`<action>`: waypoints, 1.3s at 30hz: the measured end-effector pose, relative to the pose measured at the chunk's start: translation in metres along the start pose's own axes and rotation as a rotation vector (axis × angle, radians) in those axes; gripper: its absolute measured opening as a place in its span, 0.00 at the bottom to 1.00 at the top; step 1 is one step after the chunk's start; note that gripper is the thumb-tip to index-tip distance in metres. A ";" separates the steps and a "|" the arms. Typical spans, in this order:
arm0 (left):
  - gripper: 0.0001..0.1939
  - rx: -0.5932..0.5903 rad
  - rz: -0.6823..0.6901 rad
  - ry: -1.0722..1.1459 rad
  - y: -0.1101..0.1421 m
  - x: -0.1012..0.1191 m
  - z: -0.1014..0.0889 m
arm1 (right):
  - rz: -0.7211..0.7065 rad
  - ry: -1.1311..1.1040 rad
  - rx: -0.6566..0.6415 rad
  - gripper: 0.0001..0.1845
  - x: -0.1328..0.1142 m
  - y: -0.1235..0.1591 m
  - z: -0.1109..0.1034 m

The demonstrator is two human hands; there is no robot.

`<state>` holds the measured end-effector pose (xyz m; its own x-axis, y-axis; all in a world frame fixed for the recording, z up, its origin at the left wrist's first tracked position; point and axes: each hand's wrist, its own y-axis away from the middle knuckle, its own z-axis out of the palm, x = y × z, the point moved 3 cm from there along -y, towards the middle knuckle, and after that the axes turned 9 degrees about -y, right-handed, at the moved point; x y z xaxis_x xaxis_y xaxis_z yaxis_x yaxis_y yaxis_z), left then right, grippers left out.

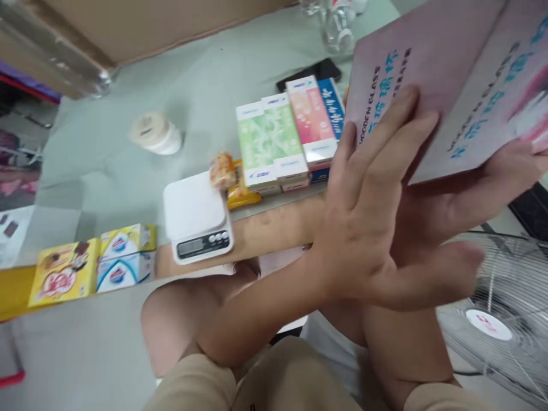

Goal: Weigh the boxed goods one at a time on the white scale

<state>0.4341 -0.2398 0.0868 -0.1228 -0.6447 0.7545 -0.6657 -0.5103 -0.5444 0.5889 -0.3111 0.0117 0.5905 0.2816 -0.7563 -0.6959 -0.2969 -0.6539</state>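
A large pinkish-white carton with blue lettering is held up at the right, tilted, partly outside the view. My left hand reaches across with its fingers pressed along the carton's near face and its thumb sticking out to the right. Lower on the carton, my right hand supports its bottom right part; the left hand hides some of it. Just left of the carton, several small boxes stand in a row on the table, among them a green box, a pink box and a blue box.
On the table are a white digital scale, a lidded cup, wrapped snacks, a black phone and a clear bottle. Yellow box and soap boxes line the front edge. A fan stands lower right.
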 end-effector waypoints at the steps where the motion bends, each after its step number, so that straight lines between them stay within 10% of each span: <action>1: 0.29 0.016 -0.007 -0.039 0.010 -0.002 -0.020 | -0.099 -0.093 0.084 0.31 -0.014 0.001 0.017; 3: 0.31 0.096 -0.028 -0.128 0.036 -0.012 -0.060 | -0.236 -0.189 0.194 0.30 -0.039 0.007 0.059; 8: 0.43 0.393 -0.076 -0.317 0.108 -0.051 -0.130 | -0.154 -0.075 -0.072 0.32 -0.091 0.039 0.168; 17: 0.45 0.421 -0.078 -0.423 0.165 -0.078 -0.176 | 0.293 -0.515 -0.233 0.27 -0.114 0.093 0.264; 24: 0.41 0.376 -0.203 -0.219 0.169 -0.101 -0.187 | 0.458 -0.466 -0.212 0.24 -0.090 0.100 0.286; 33: 0.30 0.567 -0.243 -0.330 0.165 -0.117 -0.235 | 0.361 -0.364 -0.231 0.26 -0.096 0.100 0.259; 39: 0.34 0.380 -0.299 -0.184 0.153 -0.133 -0.240 | 0.344 -0.309 -0.384 0.23 -0.114 0.107 0.252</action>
<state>0.1718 -0.0953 -0.0088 0.1864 -0.5111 0.8391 -0.3330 -0.8364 -0.4354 0.3438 -0.1453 0.0334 0.1715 0.3462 -0.9223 -0.5945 -0.7102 -0.3771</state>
